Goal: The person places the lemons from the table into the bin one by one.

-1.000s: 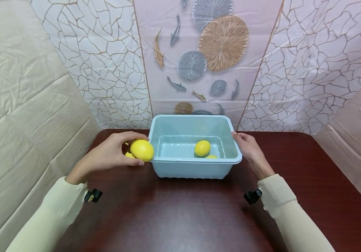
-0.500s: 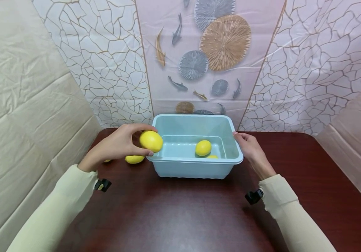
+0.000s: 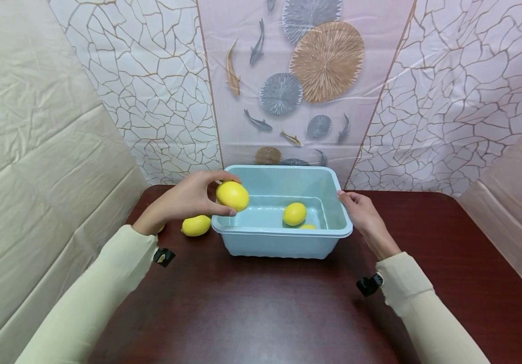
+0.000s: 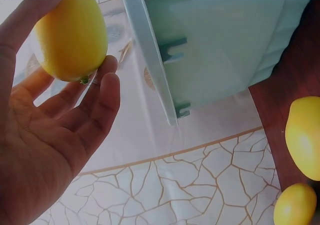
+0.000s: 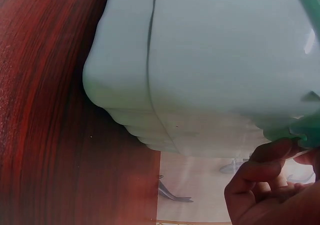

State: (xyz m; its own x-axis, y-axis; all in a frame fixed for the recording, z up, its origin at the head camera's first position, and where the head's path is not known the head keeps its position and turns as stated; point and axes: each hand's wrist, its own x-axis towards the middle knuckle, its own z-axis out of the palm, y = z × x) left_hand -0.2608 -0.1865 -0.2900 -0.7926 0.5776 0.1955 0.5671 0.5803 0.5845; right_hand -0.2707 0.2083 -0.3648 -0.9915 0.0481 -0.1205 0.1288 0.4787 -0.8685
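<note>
My left hand [image 3: 197, 195] grips a yellow lemon [image 3: 232, 196] between thumb and fingers, above the left end of a pale blue plastic basin [image 3: 284, 232]. In the left wrist view that lemon [image 4: 72, 35] shows a small green stem end, and the basin's outer wall [image 4: 220, 40] stands beside it. My right hand [image 3: 364, 215] holds the basin's right rim; curled fingers at the rim also show in the right wrist view. Inside the basin lies another lemon [image 3: 295, 214], with part of one more [image 3: 307, 227] behind the front wall.
Left of the basin a lemon [image 3: 196, 226] lies on the dark red wooden table [image 3: 261, 303]. A second one is mostly hidden behind the left wrist; the left wrist view shows two lemons [image 4: 305, 137] there. A patterned cloth [image 3: 165, 91] hangs behind the table.
My left hand has carried the lemon right and slightly up, from outside the basin's left rim to over it. The lemon on the table has come into fuller view. My right hand stays at the rim.
</note>
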